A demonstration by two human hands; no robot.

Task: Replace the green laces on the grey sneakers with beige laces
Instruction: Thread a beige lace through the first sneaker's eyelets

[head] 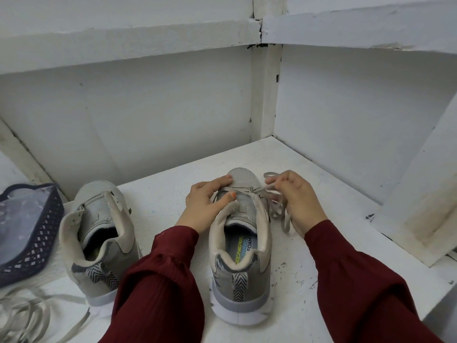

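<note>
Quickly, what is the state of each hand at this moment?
Left hand: grips the front of the sneaker being laced.
Right hand: pinches the beige lace.

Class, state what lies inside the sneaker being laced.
Inside the sneaker an insole shows, printed with lettering that includes FOAM. Its forward part runs under the tongue, so the toe end of the inside cannot be seen.

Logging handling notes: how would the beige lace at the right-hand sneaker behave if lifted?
Probably floppy: the beige lace hangs in loose loops beneath the right hand. Likely light, since a pinch alone carries it. Its flat band may twist.
</note>
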